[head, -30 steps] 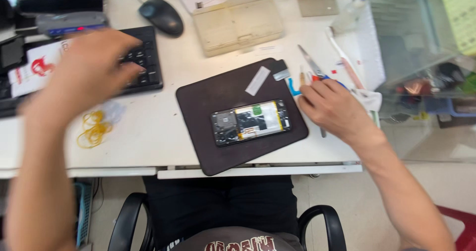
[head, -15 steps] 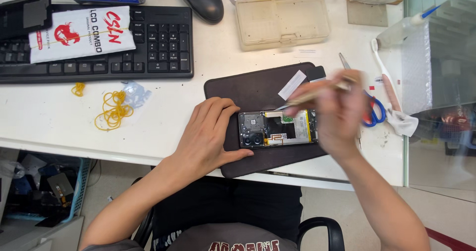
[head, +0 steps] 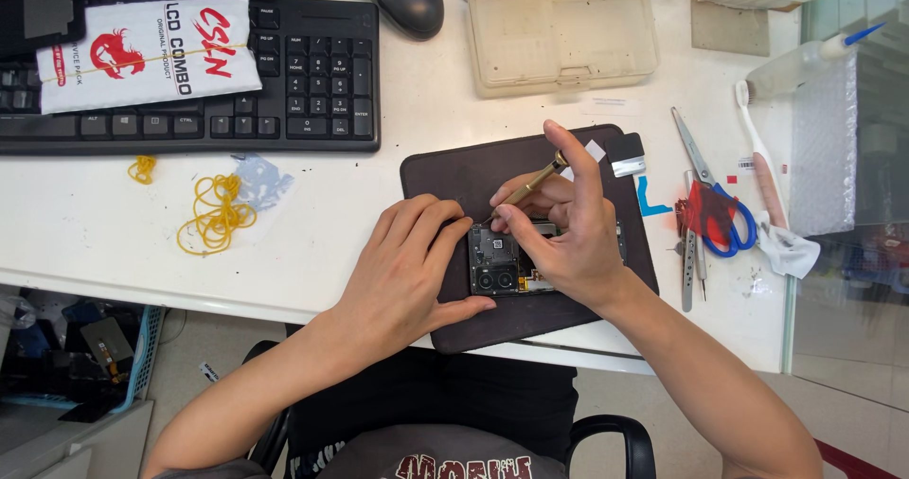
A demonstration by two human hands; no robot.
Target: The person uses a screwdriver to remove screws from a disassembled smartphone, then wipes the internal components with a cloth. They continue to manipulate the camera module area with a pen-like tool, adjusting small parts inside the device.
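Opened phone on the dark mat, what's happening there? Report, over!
Left hand steadies opened phone on dark mat. Right hand holds brass-handled screwdriver, tip at phone. Nothing in the way.

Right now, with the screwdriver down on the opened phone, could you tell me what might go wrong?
1. The screwdriver in the right hand is tilted, so its tip could slip and scratch the bare parts of the phone.
2. The phone lies loose on the dark mat, steadied only by the left hand, so it could shift.
3. A freed screw could roll off the mat and get lost among the scissors and tweezers.
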